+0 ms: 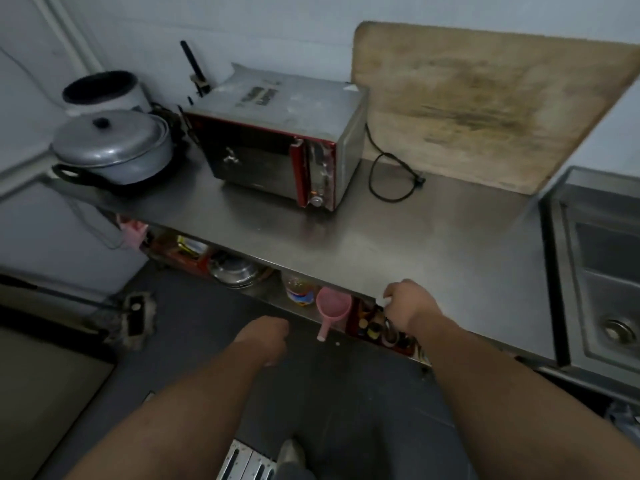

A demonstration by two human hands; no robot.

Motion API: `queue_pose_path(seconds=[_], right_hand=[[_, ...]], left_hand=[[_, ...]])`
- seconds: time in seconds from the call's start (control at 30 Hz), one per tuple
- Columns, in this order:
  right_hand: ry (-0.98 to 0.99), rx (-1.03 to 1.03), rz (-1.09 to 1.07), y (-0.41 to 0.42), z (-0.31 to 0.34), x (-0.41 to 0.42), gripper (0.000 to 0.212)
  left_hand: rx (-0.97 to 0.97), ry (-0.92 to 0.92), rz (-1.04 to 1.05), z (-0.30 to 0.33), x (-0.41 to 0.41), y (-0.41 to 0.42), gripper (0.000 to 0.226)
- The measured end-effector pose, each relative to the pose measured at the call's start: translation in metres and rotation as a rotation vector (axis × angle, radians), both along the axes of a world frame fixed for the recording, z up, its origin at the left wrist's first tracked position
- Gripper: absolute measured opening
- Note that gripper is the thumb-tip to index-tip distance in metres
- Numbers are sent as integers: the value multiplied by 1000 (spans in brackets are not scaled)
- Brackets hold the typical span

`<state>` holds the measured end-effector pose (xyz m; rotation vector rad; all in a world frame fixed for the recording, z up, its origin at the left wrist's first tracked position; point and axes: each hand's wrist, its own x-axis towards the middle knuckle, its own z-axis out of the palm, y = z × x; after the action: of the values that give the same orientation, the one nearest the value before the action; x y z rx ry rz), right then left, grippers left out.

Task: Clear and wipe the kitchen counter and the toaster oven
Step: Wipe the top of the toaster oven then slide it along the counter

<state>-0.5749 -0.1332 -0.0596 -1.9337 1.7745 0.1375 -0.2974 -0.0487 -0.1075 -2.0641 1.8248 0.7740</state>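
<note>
At far left a dull aluminium lidded pot [112, 147] sits on your steel desk [433, 244]. The boxy red-trimmed toaster oven [277, 147] stands beside it — well beyond both hands. Your left hand [265, 337] hangs curled, holding nothing; your right hand [408, 303] curls its fingers at the desk's front edge — whether they pinch anything, you cannot tell.

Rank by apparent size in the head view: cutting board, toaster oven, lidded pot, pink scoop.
1. cutting board, largest
2. toaster oven
3. lidded pot
4. pink scoop, smallest

The scoop sits nearer the camera on the lower shelf, yet it is plainly the smallest.
</note>
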Motion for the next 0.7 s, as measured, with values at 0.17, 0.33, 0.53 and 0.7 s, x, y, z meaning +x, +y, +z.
queue_pose_path(seconds=[0.17, 0.33, 0.53, 0.7], right_hand=[[35, -21, 93, -5, 9, 96, 29], [89, -28, 125, -21, 17, 146, 32], [135, -148, 181, -88, 55, 169, 38], [131, -350, 146, -179, 120, 173, 33]], left_hand=[[90, -80, 89, -10, 119, 7, 35], [87, -85, 76, -3, 163, -10, 34], [109, -47, -44, 14, 176, -61, 37], [-16, -63, -77, 54, 194, -142, 34]])
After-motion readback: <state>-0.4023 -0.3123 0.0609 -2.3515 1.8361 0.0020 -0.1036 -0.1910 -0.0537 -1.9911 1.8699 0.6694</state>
